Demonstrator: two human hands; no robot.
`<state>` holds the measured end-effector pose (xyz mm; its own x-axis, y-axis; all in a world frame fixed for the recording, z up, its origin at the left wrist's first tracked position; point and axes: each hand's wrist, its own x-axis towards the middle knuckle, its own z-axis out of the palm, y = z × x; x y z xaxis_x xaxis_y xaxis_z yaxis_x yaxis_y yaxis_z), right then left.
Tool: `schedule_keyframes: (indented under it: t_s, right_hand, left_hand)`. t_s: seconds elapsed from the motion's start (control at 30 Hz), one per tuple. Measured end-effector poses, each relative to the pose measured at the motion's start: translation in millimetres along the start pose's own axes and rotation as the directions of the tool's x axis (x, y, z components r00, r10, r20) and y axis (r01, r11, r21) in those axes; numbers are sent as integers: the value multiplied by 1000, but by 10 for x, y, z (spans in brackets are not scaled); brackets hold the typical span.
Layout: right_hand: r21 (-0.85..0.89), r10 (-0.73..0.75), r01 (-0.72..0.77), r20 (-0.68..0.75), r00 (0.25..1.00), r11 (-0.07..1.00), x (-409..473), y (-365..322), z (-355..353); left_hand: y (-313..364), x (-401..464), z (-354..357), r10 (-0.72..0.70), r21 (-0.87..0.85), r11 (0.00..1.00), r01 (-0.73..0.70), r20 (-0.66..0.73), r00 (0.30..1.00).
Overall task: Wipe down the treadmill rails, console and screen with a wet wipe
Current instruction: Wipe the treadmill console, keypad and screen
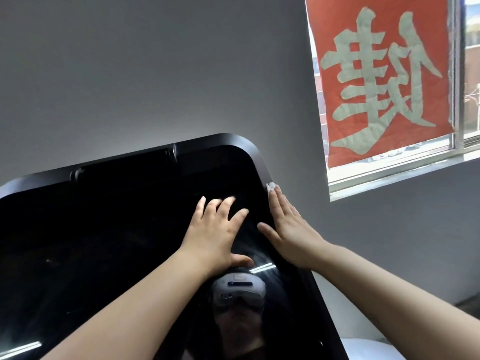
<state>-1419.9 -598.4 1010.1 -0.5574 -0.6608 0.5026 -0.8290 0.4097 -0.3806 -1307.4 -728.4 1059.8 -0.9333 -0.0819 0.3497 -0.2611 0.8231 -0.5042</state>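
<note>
While seen from the head view only: left hand spread flat on dark treadmill screen, grip loose, pinching nothing. Right hand flat, fingers together, pressing wet wipe against bezel edge; only a scrap showing at fingertips. Risks: wipe slipping off the rim; bare left palm smearing cleaned glass.
</note>
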Motion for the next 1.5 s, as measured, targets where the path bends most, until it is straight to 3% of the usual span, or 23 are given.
schedule_keyframes:
  t_s: [0.2, 0.33, 0.43, 0.67, 0.73, 0.87, 0.93, 1.13, 1.4, 1.5]
  right_hand:
    - [168, 69, -64, -21, 997, 984, 696, -125, -296]
    - [-56, -45, 46, 10, 999, 997, 337, -124, -212]
    - [-201, -34, 41, 37, 999, 979, 96, -93, -108]
    - [-146, 89, -93, -37, 995, 985, 961, -393, -394]
    - [-210, 79, -86, -44, 996, 974, 1136, -586, -431]
    - [-430, -78, 51, -45, 996, 901, 1103, -783, -286]
    - [-512, -82, 30, -79, 994, 858, 1011, -667, -261]
    - [-341, 190, -229, -145, 971, 912, 1187, -608, -426]
    - [-514, -10, -69, -149, 989, 855, 1364, -1075, -220]
    - [-537, 106, -180, -167, 980, 824, 1108, -927, -228]
  left_hand:
    - [19, 13, -47, 16, 13, 1000, -16, 27, 1000]
    - [-58, -9, -81, 59, -9, 998, -59, 12, 998]
    - [-228, -19, -91, 60, 30, 998, -59, -42, 997]
    - [-626, 20, -146, -139, 63, 988, 144, -74, 988]
    - [-704, 66, -182, -167, 74, 982, 172, -74, 983]
    - [-823, 156, -250, -243, 72, 966, 249, -83, 966]
    - [-906, 165, -259, -305, 70, 948, 310, -74, 949]
    - [-1170, 130, -164, -352, 78, 932, 355, -50, 935]
    - [-1237, 145, -189, -306, 95, 945, 312, -69, 949]
    - [-1290, 133, -191, -296, 84, 949, 303, -88, 951]
